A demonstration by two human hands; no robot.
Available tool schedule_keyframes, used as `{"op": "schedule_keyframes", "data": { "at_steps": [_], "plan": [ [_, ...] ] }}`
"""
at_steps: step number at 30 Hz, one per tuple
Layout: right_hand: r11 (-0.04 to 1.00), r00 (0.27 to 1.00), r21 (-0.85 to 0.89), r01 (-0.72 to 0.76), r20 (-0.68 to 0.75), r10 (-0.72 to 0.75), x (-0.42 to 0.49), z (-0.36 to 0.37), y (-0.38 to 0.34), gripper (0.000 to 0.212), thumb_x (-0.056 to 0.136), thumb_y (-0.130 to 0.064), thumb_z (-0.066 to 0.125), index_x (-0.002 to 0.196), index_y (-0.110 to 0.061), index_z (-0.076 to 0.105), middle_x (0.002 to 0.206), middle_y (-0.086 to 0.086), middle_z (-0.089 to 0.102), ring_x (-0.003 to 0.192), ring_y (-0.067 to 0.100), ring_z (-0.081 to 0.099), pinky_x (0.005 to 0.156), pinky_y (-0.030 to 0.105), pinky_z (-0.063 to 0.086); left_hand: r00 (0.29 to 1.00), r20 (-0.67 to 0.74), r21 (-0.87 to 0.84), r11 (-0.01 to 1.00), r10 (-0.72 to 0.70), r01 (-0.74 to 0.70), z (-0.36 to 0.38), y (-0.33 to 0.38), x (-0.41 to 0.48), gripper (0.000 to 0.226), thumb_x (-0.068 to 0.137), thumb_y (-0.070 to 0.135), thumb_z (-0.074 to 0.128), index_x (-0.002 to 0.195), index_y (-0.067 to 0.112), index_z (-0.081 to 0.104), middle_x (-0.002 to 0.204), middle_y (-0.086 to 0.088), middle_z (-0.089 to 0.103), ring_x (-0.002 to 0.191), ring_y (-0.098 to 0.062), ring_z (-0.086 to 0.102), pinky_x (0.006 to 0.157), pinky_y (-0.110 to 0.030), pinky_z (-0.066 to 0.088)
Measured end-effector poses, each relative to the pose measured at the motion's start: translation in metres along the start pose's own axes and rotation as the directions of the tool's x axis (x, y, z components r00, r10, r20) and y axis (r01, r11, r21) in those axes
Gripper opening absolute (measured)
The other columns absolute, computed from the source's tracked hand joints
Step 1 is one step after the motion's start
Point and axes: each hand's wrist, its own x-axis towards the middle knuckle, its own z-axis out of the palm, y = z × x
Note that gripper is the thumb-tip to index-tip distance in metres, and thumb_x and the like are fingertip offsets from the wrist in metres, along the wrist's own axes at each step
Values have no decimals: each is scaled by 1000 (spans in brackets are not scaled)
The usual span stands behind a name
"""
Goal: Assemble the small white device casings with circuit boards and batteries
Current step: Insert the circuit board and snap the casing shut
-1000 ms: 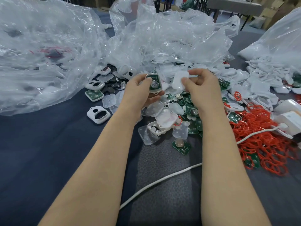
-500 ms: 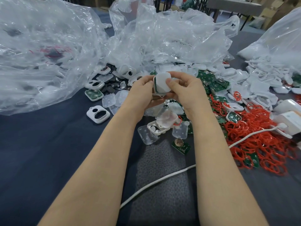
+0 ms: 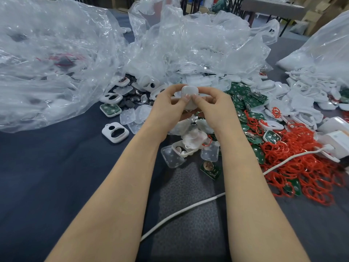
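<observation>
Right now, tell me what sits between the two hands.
A small white device casing, pinched from both sides by the left hand and right hand, thumbs on its face. The head view shows it.

The white casing (image 3: 189, 92) shows only its top face. The fingers (image 3: 186, 98) of the left hand (image 3: 167, 110) and right hand (image 3: 215, 108) cover its sides and lower end, so its inside cannot be seen. The white cable (image 3: 179, 212) disappears behind both forearms. Dark and red shapes inside the clear plastic bag (image 3: 47, 63) are blurred by the film.
</observation>
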Motion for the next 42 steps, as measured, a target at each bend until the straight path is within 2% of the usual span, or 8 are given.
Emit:
{"op": "schedule_keyframes", "data": {
  "at_steps": [6,15,19,25,30,36,39,42],
  "plan": [
    [988,997,139,-72,0,72,0,2,-1,16,87,-14,68,103,-13,65,83,8,64,91,30,68,86,46,55,999,-12,34,998,47,-46,0,4,-2,22,98,9,51,119,16,56,105,-21,68,97,-30,69,85,-37,58],
    [936,984,304,-180,49,173,-2,-3,1,10,85,-13,69,95,-17,67,82,6,70,73,20,68,74,42,54,992,82,42,995,91,-94,-1,2,-4,26,94,7,58,118,18,56,94,-14,71,84,-18,72,80,-28,58],
    [926,985,338,-170,28,171,-3,-4,-2,7,89,-17,66,94,-20,70,78,0,71,67,11,66,62,26,51,993,91,23,996,80,-82,-2,2,-3,37,93,1,58,127,15,54,94,-12,72,87,-19,73,80,-24,58],
    [987,986,-137,82,-135,-100,-8,4,-9,26,90,-19,61,117,-20,65,86,-4,62,79,7,58,82,28,51,997,12,124,989,79,-80,-1,-1,1,46,93,6,59,137,12,47,95,-15,72,91,-23,72,90,-37,56],
    [954,978,-278,110,-142,-153,-10,12,-14,24,92,-18,58,115,-14,64,106,9,64,97,22,61,90,40,49,990,-29,316,941,140,-124,2,-3,0,45,93,7,57,137,17,49,88,-10,71,86,-19,70,85,-32,55],
    [906,959,-406,119,-191,-211,-15,20,-20,33,90,-30,64,116,-9,64,114,12,58,97,25,62,89,35,49,987,-19,430,893,157,-133,5,-4,2,50,90,5,51,138,22,49,61,10,54,58,-5,48,71,-26,41],
    [915,966,-392,92,-186,-177,-14,15,-21,33,89,-30,65,114,-9,64,112,12,60,98,24,61,89,36,49,990,58,350,926,127,-139,5,1,-3,42,92,1,44,128,20,54,67,8,61,61,-3,58,69,-19,47],
    [929,975,-365,67,-172,-137,-13,8,-20,33,88,-31,65,113,-10,63,108,10,63,100,22,60,90,36,49,993,105,116,991,50,-62,5,6,-6,37,98,-1,33,117,18,58,97,-3,69,87,-6,68,70,-13,54]
  ]
}}
